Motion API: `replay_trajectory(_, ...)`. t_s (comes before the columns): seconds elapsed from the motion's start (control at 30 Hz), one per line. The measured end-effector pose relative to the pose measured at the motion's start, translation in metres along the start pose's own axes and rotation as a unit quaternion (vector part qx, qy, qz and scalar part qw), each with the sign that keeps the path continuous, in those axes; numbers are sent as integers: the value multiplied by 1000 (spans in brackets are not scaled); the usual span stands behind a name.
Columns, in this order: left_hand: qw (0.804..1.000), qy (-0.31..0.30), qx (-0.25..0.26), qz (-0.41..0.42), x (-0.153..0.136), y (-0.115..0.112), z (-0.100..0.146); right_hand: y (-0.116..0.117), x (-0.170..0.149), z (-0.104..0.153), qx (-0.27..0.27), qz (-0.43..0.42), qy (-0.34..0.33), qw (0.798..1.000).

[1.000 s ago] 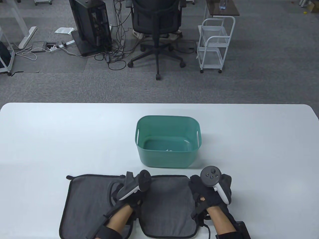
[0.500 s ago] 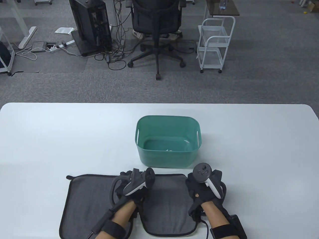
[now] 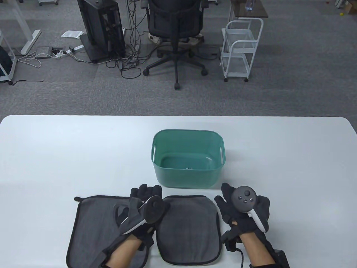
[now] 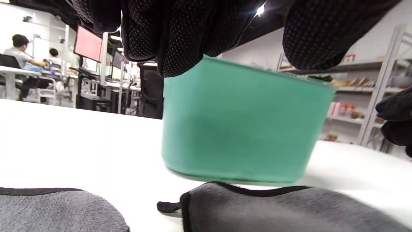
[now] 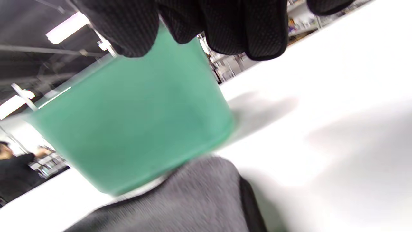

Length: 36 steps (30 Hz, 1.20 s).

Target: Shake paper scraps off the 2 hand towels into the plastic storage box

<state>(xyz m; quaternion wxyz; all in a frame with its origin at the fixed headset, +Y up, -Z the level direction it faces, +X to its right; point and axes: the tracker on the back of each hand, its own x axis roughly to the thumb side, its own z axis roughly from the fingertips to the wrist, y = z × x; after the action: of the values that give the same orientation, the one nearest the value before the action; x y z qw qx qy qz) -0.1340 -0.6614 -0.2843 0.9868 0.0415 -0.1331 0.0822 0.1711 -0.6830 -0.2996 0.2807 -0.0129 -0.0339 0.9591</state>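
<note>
Two grey hand towels with black edging lie flat side by side at the table's near edge, the left towel (image 3: 93, 231) and the right towel (image 3: 187, 229). No scraps show on them. Just beyond them stands the green plastic storage box (image 3: 188, 178), with a white paper scrap (image 3: 189, 168) on its floor. My left hand (image 3: 145, 194) hovers over the gap between the towels, its fingers straight and pointing at the box. My right hand (image 3: 231, 205) is just right of the right towel, fingers spread and holding nothing. The wrist views show the box wall (image 4: 238, 129) (image 5: 128, 129) close ahead.
The white table (image 3: 55, 156) stretches wide on both sides of the box. Beyond its far edge are an office chair (image 3: 175, 25), a white wire cart (image 3: 241, 50) and a computer tower (image 3: 100, 28) on grey carpet.
Both hands held the right towel's far corners with curled fingers; they have let go and straightened their fingers, sliding slightly toward the box. The right towel now lies flat.
</note>
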Motion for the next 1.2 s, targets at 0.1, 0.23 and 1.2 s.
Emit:
replay_trajectory(0.1,999,-18,-1,29,1,7,16,-11,1,16,-16,-11,-38,999)
replay_trajectory(0.23,998,-42,-35,19,5,5,33,-14,2,31,-13,-18,-75,997)
replay_trajectory(1.2,978,-145,-144,-38,24,-49,48,67,23,71,172,91,-260,946)
